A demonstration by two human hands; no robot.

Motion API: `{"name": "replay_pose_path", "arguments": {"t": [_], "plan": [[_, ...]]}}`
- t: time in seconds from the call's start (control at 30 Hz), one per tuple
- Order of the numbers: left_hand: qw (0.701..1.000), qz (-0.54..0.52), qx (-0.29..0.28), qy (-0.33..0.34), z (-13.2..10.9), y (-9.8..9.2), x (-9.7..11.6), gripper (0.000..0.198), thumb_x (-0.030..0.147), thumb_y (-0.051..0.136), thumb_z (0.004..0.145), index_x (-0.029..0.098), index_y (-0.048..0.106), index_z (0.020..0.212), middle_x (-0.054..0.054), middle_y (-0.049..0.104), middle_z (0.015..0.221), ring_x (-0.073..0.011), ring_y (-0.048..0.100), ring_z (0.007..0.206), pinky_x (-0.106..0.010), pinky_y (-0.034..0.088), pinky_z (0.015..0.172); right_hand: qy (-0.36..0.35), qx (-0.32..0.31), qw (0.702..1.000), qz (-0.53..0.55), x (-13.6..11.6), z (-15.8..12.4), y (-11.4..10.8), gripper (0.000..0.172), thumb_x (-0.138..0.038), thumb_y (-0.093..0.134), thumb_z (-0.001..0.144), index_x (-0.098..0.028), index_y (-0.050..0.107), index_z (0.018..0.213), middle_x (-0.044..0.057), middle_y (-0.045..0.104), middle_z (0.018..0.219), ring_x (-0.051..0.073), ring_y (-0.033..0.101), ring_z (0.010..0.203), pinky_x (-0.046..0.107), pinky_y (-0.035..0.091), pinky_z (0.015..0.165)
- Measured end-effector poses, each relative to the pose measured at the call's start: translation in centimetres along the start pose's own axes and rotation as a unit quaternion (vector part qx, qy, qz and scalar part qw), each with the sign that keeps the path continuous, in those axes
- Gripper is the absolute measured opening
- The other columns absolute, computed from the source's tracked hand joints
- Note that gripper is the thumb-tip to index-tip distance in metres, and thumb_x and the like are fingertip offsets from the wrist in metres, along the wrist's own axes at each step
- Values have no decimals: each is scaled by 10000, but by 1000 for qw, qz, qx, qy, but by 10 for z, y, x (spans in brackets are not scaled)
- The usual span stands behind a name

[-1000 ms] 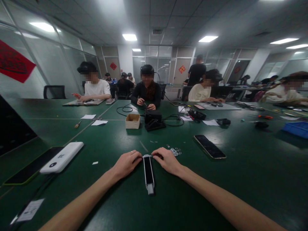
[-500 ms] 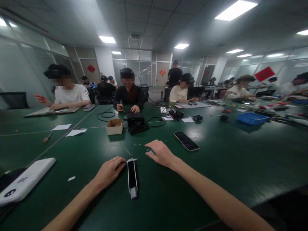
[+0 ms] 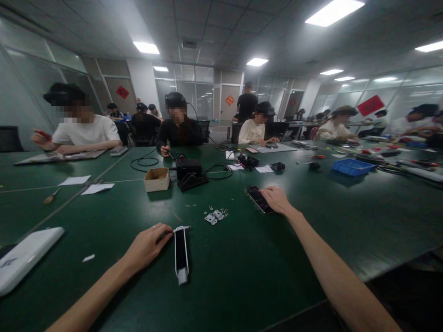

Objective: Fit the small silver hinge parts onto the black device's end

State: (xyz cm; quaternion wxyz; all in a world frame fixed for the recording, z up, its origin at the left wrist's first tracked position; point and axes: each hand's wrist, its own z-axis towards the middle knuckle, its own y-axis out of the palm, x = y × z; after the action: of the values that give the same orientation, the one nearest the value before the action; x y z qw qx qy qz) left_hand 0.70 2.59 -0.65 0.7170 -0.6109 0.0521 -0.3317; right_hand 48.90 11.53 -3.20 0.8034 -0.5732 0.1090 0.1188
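Note:
A long black-and-white device [image 3: 181, 253] lies lengthwise on the green table [image 3: 242, 258] in front of me. My left hand [image 3: 147, 244], with a ring on one finger, rests at the device's far left corner, fingers curled against it. My right hand [image 3: 276, 199] is stretched far out to the right and lies on a black phone [image 3: 258, 199], covering its right side; its fingers are bent over the phone. Small metal plates and screws [image 3: 214, 216] lie between the device and the phone.
A white power bank [image 3: 24, 256] lies at the left edge. Farther back stand a small cardboard box [image 3: 157, 179], a black unit [image 3: 188, 173] with cables, paper slips, a screwdriver [image 3: 50, 197] and a blue tray [image 3: 351, 167]. Several people work across the table.
My right hand left the device's end, passed over the small metal parts and reached right onto the phone. My left hand stayed at the device. My view swung right.

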Motion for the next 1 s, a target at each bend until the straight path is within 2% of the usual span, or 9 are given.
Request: {"name": "replay_pose_path", "arguments": {"t": [0.1, 0.23, 0.47, 0.63, 0.7, 0.73, 0.8, 0.87, 1.0], "plan": [[1000, 1, 0, -1, 0, 0, 2, 273, 363, 390, 901, 213, 614, 943, -41, 662, 920, -184, 629, 797, -290, 510, 727, 46, 2, 996, 76, 11, 4, -2, 422, -392, 452, 882, -180, 571, 1226, 130, 593, 1183, 250, 513, 1113, 394, 348, 976], [1000, 2, 10, 1, 0, -1, 4, 259, 348, 397, 896, 211, 612, 937, -40, 663, 916, -182, 630, 799, -291, 511, 724, 106, -49, 982, 149, 25, 3, 0, 458, -327, 500, 839, -113, 538, 1242, 148, 615, 1164, 224, 587, 1032, 344, 428, 906], [1000, -5, -2, -3, -1, -5, 8, 249, 327, 396, 898, 206, 609, 943, -40, 655, 916, -181, 624, 799, -295, 509, 718, 116, -73, 979, 153, 22, -1, -1, 507, -256, 547, 769, -122, 529, 1258, 125, 600, 1212, 227, 572, 1067, 339, 429, 916], [1000, -3, 1, 0, -1, -5, 7, 238, 318, 402, 898, 208, 609, 941, -40, 656, 917, -182, 623, 805, -296, 507, 716, 133, -43, 981, 134, 15, -2, -6, 497, -298, 553, 762, -141, 551, 1234, 122, 605, 1194, 254, 556, 1074, 385, 406, 932], [1000, -1, 2, -2, -1, -5, 8, 232, 317, 407, 893, 210, 607, 935, -38, 656, 912, -181, 623, 798, -291, 506, 707, 134, 17, 985, 109, 0, -5, -6, 482, -323, 512, 793, -130, 540, 1233, 139, 588, 1202, 270, 528, 1100, 414, 381, 949], [1000, -1, 1, -3, -1, -5, 8, 231, 318, 407, 892, 210, 606, 936, -37, 655, 907, -179, 622, 790, -288, 505, 701, 126, 70, 986, 85, -12, -7, -6, 455, -323, 497, 803, -123, 553, 1207, 147, 588, 1191, 279, 518, 1101, 429, 367, 957], [1000, -1, -1, -4, -1, -5, 9, 233, 321, 406, 891, 210, 607, 934, -35, 653, 895, -177, 620, 774, -284, 503, 687, 41, 132, 989, 49, -45, -15, -4, 387, -300, 491, 812, -131, 579, 1149, 142, 602, 1141, 282, 513, 1076, 439, 361, 950], [1000, -1, -1, -5, -1, -4, 9, 239, 329, 404, 893, 211, 608, 931, -36, 651, 888, -178, 618, 766, -282, 501, 679, -63, 130, 988, 57, -87, -28, 2, 320, -287, 477, 834, -155, 589, 1102, 124, 608, 1105, 272, 510, 1050, 438, 380, 916], [1000, 0, 4, -6, -1, -2, 6, 241, 334, 404, 897, 212, 608, 939, -36, 649, 900, -178, 617, 778, -283, 500, 695, -226, 51, 969, 88, -164, -52, 19, 258, -278, 467, 876, -176, 583, 1082, 107, 596, 1085, 247, 495, 1045, 407, 402, 868]]}}
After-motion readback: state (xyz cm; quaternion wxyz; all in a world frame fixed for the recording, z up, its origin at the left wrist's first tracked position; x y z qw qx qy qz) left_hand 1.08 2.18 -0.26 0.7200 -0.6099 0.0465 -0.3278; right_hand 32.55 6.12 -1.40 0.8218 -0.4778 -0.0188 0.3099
